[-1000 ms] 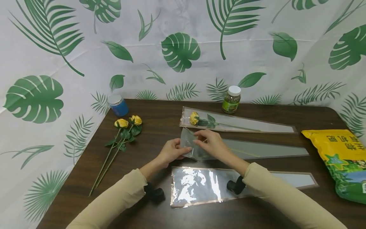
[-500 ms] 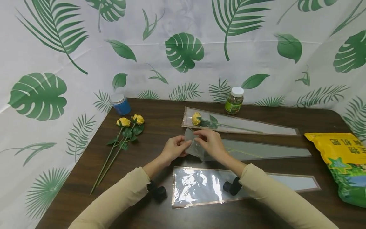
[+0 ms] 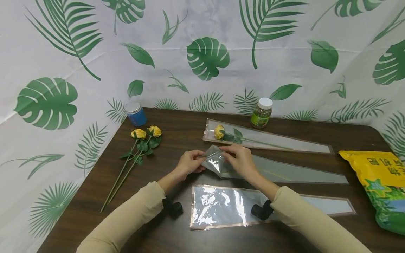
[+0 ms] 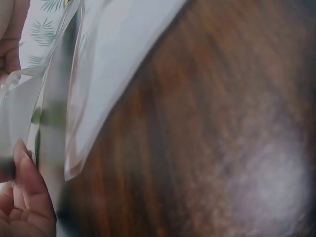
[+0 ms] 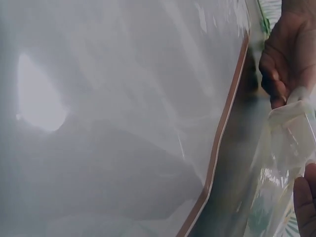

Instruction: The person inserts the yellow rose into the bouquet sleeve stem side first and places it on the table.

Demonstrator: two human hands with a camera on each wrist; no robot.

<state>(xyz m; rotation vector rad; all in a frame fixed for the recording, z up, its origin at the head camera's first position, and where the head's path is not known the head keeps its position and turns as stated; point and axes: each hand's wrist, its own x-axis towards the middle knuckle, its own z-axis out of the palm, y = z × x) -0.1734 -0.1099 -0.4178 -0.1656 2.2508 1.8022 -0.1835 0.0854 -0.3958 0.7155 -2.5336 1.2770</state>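
Between both hands is the wide end of a clear, grey-looking flower sleeve (image 3: pixel 216 162), bunched and lifted off the table. My left hand (image 3: pixel 189 163) pinches its left edge between thumb and fingers. On the opposite side, my right hand (image 3: pixel 239 162) pinches the upper rim with thumb and forefinger. The sleeve's narrow tail lies flat to the right, under and past the right wrist. Hand and film also appear in the left wrist view, where the film (image 4: pixel 19 113) stands partly apart in layers.
Behind lies a sleeve (image 3: pixel 310 147) with a yellow rose (image 3: pixel 219 132) on or in it; in front, another shiny sleeve (image 3: pixel 218 207). Two yellow roses (image 3: pixel 138 134) lie left. A blue jar (image 3: pixel 136 116), a green-labelled jar (image 3: pixel 261 114) and a yellow-green bag (image 3: pixel 376 182) stand around.
The sleeve's wide end has tilted from upright to a flatter, bunched shape. Both hands keep hold of it with small finger shifts. The head view has turned slightly left.
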